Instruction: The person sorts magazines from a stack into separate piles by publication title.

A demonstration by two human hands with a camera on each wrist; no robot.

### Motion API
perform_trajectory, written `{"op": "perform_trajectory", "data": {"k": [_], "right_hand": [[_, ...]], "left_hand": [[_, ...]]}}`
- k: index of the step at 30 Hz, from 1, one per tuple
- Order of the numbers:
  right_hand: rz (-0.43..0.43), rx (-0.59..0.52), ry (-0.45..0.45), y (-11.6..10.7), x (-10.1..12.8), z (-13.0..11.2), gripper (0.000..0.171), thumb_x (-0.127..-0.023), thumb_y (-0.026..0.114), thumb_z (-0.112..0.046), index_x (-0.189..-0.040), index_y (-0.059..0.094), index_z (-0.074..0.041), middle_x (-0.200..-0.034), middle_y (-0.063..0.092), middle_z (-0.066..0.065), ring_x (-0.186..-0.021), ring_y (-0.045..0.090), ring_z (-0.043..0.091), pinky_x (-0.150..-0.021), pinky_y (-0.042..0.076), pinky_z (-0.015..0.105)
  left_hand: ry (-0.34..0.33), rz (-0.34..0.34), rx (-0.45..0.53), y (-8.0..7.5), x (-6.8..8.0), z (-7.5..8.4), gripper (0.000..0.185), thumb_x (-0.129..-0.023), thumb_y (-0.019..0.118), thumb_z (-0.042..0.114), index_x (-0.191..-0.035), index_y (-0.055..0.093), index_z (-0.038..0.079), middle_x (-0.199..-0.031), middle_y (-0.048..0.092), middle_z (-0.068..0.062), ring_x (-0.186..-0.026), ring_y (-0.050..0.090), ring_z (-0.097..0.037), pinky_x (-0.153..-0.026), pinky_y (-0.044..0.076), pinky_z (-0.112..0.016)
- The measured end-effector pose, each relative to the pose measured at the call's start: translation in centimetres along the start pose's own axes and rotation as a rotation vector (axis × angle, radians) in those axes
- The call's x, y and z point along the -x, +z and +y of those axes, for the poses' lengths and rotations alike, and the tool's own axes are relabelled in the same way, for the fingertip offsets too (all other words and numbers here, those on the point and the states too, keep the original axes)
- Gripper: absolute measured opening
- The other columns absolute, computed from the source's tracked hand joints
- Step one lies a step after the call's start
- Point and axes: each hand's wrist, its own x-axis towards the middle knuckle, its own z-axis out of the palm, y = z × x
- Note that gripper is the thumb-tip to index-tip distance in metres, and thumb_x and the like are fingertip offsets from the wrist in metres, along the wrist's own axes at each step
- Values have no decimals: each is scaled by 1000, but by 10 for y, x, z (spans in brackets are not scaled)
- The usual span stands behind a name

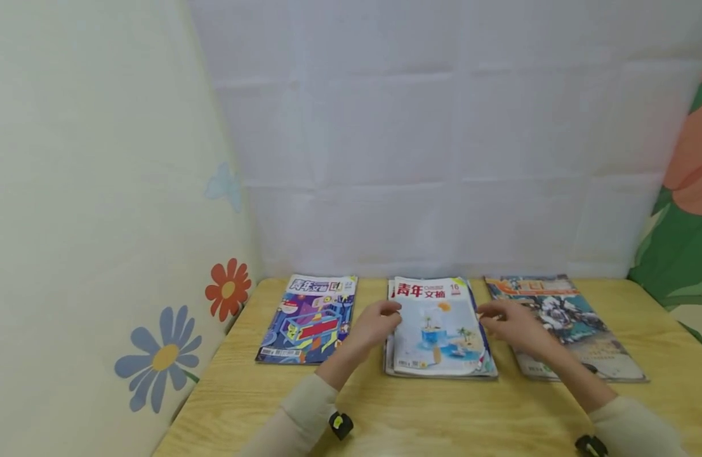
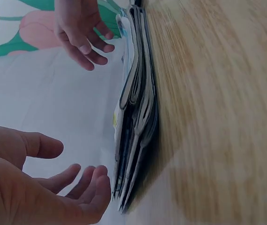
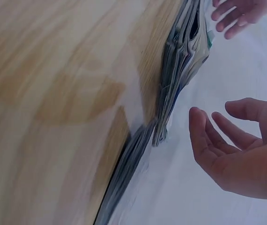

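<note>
A stack of magazines (image 1: 437, 336) lies in the middle of the wooden table, with a pale blue and white cover on top. At its left side is my left hand (image 1: 376, 325), fingers loosely bent and holding nothing. My right hand (image 1: 512, 325) hovers by the right edge, also with relaxed fingers and nothing in them. Seen from the left wrist, the stack's folded edges (image 2: 136, 89) stand close to the left fingertips (image 2: 103, 185). The right wrist view shows a gap between the right fingertips (image 3: 196, 117) and the magazine edges (image 3: 173, 70).
One purple magazine (image 1: 311, 320) lies to the left on the table (image 1: 362, 412). Magazines with a brown and teal cover (image 1: 574, 324) lie to the right, partly behind the right forearm. A white cloth (image 1: 385, 139) hangs behind the table, and a flower-painted wall (image 1: 99, 222) borders the left.
</note>
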Motion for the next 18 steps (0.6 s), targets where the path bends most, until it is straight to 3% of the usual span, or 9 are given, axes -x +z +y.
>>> {"op": "perform_trajectory", "data": {"k": [8,18], "right_hand": [[-26,-6,120,6,-12,-5,42,-100,61,-9,-131,54,17,-115,64,26,-92,68,30,-74,60,41],[-101,-93,185,2,-10,1,45,-101,59,-9,-133,50,21,-91,63,16,-76,61,23,-69,57,40]], "left_hand": [[-113,-19,22,-6,-2,-1,50,-99,61,19,-145,53,2,-136,58,-19,-116,60,-31,-95,53,-47],[-157,-42,23,-5,-4,-2,48,-100,61,20,-144,54,2,-128,63,-16,-112,62,-30,-94,53,-45]]}}
